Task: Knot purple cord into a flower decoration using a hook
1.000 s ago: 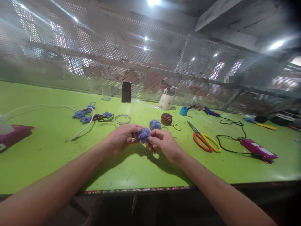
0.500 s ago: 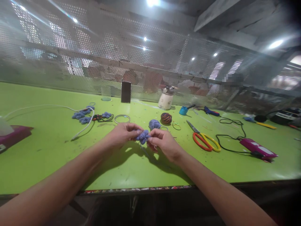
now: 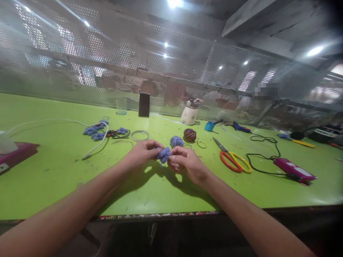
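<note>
Between my hands, just above the green table point(image 3: 128, 194), is a small blue-purple yarn flower point(image 3: 164, 155). My left hand point(image 3: 143, 151) pinches its left side between thumb and fingers. On the opposite side, my right hand point(image 3: 187, 160) grips its edge with thumb and forefinger, the other fingers curled below. A thin pale strand hangs beneath the flower. Right behind it lies a ball of blue-purple yarn point(image 3: 176, 141), and beyond that a multicoloured yarn ball point(image 3: 190, 135). Finished-looking blue yarn flowers point(image 3: 98, 136) lie to the left.
Scissors point(image 3: 233, 160) with red and yellow handles lie right of my hands. A magenta power strip point(image 3: 294, 170) with a black cord is farther right; a white cable point(image 3: 99, 147) crosses the left. A metal ring point(image 3: 139, 135), phone point(image 3: 144, 105) and white jar point(image 3: 189, 115) stand or lie behind.
The yarn flower has turned slightly between my fingers, its petals looking more bunched. Both hands keep their pinch in nearly the same place.
</note>
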A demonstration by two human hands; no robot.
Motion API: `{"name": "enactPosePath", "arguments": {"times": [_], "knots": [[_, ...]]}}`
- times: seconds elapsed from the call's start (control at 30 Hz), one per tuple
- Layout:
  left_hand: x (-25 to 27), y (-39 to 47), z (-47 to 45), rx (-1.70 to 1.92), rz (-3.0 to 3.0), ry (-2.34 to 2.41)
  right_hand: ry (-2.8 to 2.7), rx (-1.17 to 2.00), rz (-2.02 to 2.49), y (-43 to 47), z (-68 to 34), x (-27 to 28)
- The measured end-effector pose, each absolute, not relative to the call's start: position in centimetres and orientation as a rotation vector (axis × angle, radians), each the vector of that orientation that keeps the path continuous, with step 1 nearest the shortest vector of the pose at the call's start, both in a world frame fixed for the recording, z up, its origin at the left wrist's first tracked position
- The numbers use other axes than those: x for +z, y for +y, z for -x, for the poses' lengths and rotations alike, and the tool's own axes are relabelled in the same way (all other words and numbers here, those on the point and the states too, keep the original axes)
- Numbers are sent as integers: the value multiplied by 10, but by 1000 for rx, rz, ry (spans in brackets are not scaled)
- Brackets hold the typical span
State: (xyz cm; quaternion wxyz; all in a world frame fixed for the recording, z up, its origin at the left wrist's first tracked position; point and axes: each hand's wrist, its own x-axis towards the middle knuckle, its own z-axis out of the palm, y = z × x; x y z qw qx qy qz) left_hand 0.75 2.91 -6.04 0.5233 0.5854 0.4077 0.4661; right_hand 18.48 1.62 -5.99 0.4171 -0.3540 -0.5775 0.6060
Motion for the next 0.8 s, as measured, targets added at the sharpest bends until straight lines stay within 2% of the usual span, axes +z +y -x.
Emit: {"name": "enactPosePath", "arguments": {"times": [0.43, 0.8], "knots": [[-53, 24, -9, 1066, -1456, 951, -1419, 1395, 994, 19, -183, -62], [-54, 27, -9, 1018, -1227, 969, -1617, 1086, 1057, 18, -182, -64]]}}
